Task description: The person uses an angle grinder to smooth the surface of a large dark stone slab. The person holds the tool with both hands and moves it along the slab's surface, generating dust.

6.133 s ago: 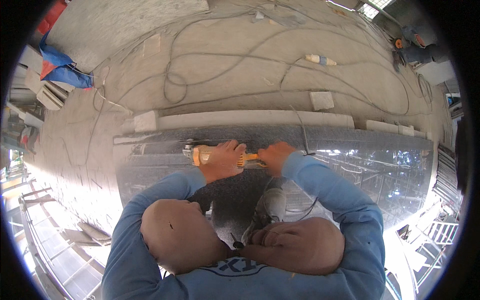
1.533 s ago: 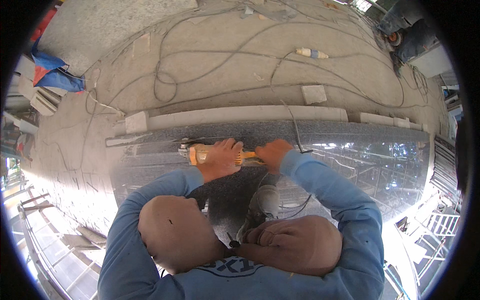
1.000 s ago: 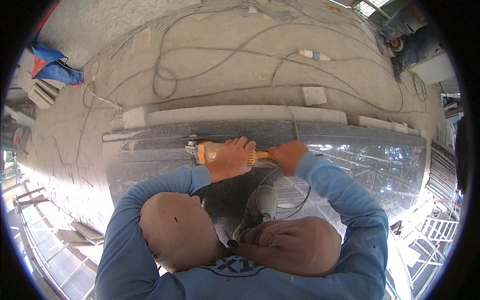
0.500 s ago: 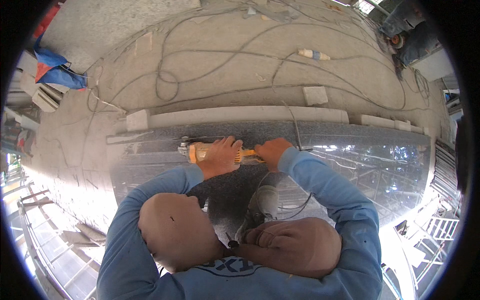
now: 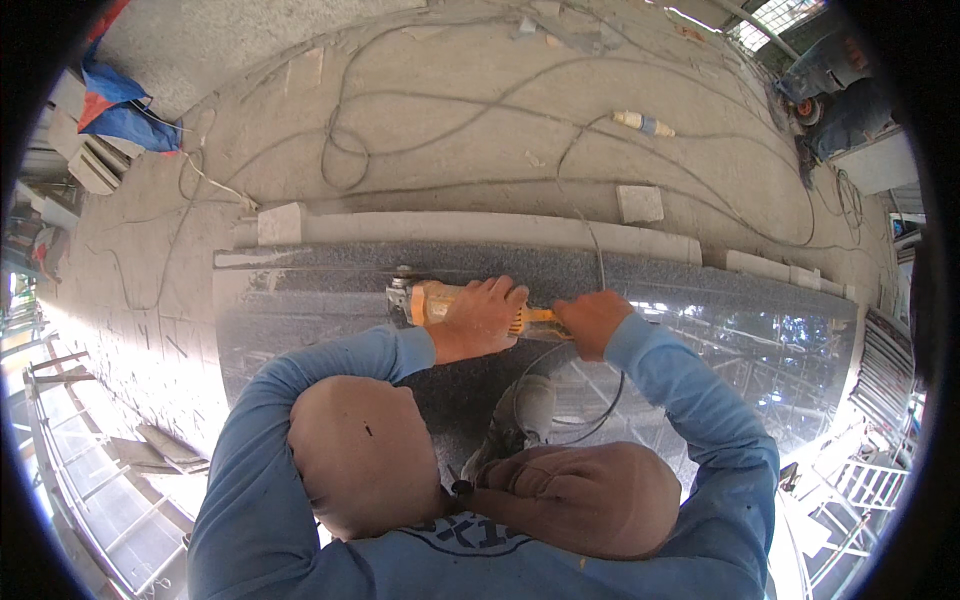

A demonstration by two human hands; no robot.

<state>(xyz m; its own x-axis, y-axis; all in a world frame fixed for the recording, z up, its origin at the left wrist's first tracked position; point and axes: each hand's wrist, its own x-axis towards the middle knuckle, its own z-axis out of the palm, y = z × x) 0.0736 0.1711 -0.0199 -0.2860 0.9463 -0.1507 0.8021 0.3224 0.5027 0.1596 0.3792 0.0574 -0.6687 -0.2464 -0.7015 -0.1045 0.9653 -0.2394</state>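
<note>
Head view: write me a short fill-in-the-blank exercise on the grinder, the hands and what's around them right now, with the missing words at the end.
1. The metal head of the grinder points toward the person's ____.
2. The left hand grips nearer that head than the ____ hand does.
3. The right sleeve is light ____ in colour.
4. Of the grinder and the plug, the one being held is the ____.

Missing words: left; right; blue; grinder.
</note>
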